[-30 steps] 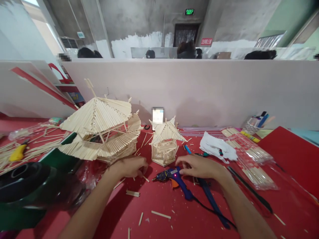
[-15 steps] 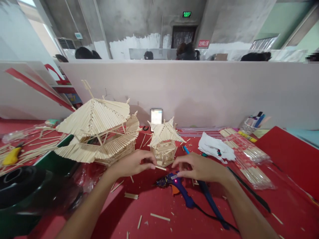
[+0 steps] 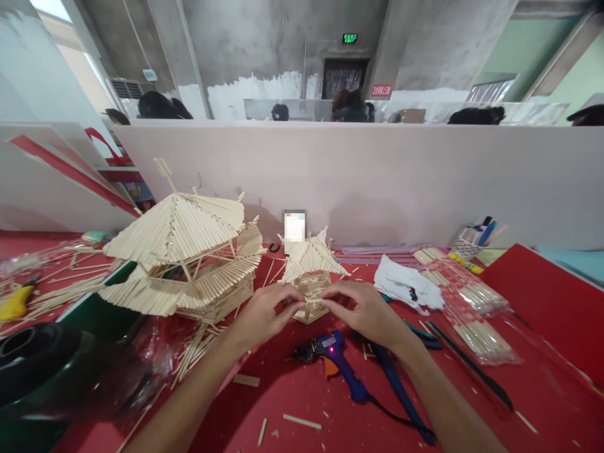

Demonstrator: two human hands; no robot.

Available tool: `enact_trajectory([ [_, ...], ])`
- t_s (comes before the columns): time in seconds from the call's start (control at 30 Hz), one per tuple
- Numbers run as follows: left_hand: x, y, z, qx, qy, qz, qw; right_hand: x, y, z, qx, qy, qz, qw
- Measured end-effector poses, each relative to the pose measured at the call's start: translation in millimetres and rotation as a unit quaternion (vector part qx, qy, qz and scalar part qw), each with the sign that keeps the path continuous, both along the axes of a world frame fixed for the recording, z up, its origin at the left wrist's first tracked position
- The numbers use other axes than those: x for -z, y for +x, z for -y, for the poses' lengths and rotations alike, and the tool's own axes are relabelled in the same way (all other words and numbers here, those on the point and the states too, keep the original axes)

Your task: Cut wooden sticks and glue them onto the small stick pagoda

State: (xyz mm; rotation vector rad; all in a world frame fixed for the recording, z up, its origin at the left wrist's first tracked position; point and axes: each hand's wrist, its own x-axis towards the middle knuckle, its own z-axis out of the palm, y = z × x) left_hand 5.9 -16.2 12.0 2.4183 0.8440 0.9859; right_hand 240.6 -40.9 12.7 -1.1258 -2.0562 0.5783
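Observation:
A short wooden stick (image 3: 313, 302) spans the gap between my two hands, at the front of the small stick-built pavilion (image 3: 315, 259). My left hand (image 3: 276, 309) pinches its left end between thumb and fingers. At the other end, the thumb and fingertips of my right hand (image 3: 355, 307) close on it. Whether the stick touches the pavilion I cannot tell. Just below my hands a blue glue gun (image 3: 340, 363) with an orange trigger lies on its side, its red light lit. The larger two-tiered stick pavilion (image 3: 189, 248) stands to the left.
Loose sticks (image 3: 302, 421) and scraps lie on the red table. Cutting tools (image 3: 401, 390) rest under my right arm, with a white cloth (image 3: 406, 283) and bagged sticks (image 3: 481, 324) beyond. A dark round container (image 3: 38, 358) occupies the near left. A pale partition (image 3: 425, 176) closes the back.
Both hands have risen toward the small pavilion and come together. My right hand has left the glue gun's side and now grips the stick my left hand was holding.

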Motion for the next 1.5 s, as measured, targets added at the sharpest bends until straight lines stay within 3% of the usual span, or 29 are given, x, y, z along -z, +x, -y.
enact_trajectory([
  [0.37, 2.3, -5, -2, 0.009, 0.025, -0.001, 1.000, 3.1, 4, -3, 0.030, 0.057, 0.081, 0.995],
  [0.6, 16.1, -11, -6, -0.020, 0.069, -0.008, 0.997, 15.5, 7, -9, 0.062, 0.101, 0.115, 0.986],
  [0.77, 20.5, -11, -7, 0.004, 0.091, -0.032, 0.995, 19.1, 4, -11, 0.047, 0.115, 0.119, 0.985],
  [1.1, 22.0, -13, -9, 0.021, 0.224, -0.136, 0.965, 21.8, 5, -11, 0.062, 0.107, 0.099, 0.987],
  [1.5, 20.9, -11, -8, 0.016, 0.214, -0.147, 0.966, 23.3, 8, -13, 0.080, 0.105, 0.094, 0.987],
])
